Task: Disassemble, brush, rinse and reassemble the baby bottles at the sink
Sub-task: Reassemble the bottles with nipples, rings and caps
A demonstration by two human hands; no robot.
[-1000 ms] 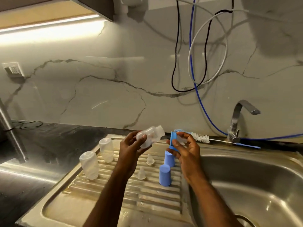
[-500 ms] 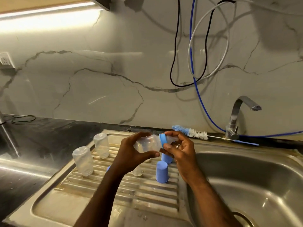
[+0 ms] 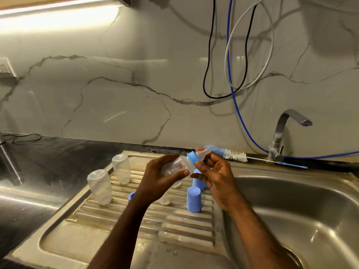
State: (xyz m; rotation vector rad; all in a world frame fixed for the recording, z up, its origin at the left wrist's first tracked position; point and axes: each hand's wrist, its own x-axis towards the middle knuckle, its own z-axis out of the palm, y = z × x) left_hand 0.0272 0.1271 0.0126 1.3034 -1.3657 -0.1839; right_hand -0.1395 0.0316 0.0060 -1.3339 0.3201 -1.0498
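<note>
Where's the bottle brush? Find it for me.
In the head view, the bottle brush lies along the sink's back ledge, right of the hands, its handle running toward the tap.

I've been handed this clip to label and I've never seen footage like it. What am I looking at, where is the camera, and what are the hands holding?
There is no machine here: a person works with bare hands, and the one camera sits on their head, looking forward and down.

The left hand grips a clear baby bottle held sideways. The right hand has its fingers at the blue collar with the teat at the bottle's neck.

Below, on the ribbed draining board, two more clear bottles stand upside down, beside two blue caps. A bottle brush lies behind the sink basin, near the tap.
</note>
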